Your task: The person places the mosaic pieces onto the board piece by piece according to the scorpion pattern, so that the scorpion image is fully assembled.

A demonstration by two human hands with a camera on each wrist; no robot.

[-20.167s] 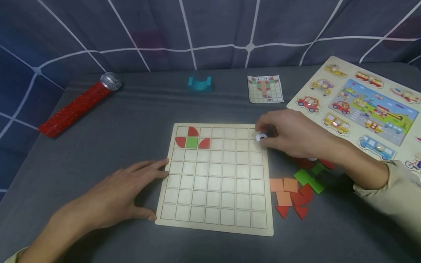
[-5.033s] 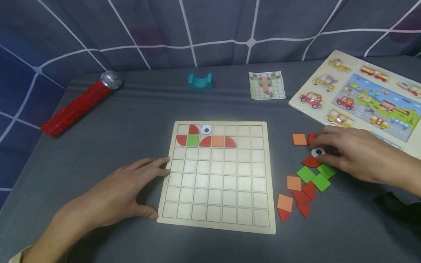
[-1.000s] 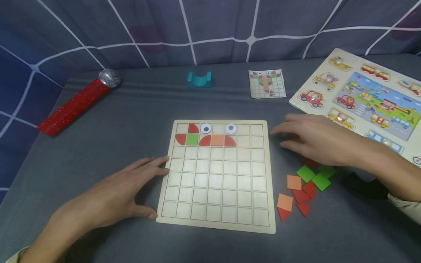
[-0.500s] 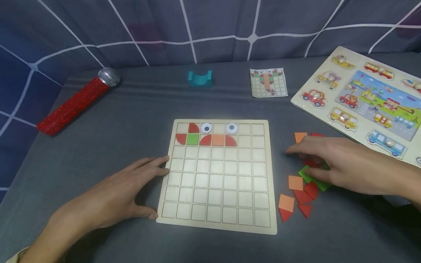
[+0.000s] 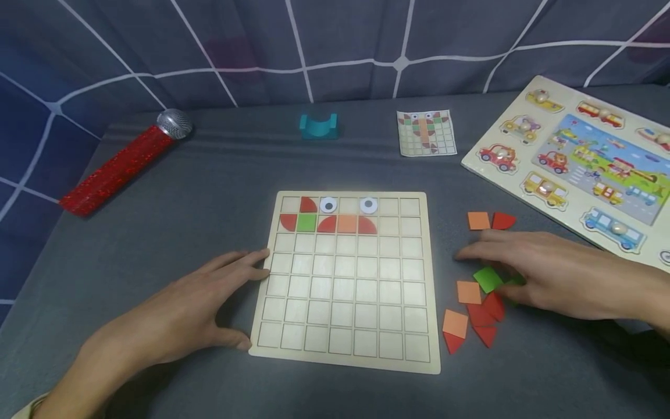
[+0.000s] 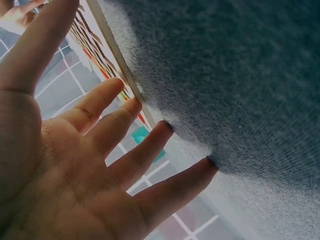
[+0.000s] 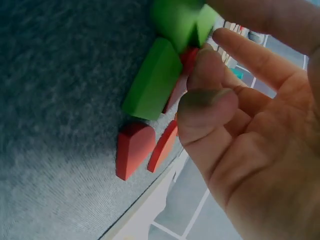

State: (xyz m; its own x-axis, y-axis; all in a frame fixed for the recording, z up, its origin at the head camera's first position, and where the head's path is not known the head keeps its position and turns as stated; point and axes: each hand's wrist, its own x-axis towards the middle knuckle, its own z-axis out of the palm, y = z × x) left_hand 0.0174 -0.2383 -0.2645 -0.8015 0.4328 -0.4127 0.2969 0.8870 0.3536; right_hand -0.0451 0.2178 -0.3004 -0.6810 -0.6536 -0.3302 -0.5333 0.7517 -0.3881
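Nearest me, my left hand lies with fingers spread, thumb and two fingertips at the left edge of the pale wooden square grid board; a light touch there should steady it without skewing. To the board's right, the small red triangles and flat orange squares sit close together, best left undisturbed. Just beyond, my right hand arches over the flat green squares, thumb and index finger wide apart; whether the thumb touches one, I cannot tell. The step looks like lifting a single square: I'd narrow my fingers onto opposite edges rather than press down, since the red curved-edged tiles beside them could get dragged along. Farther off, the small white printed paper card lies in plain sight, handy for checking a tile's cell.
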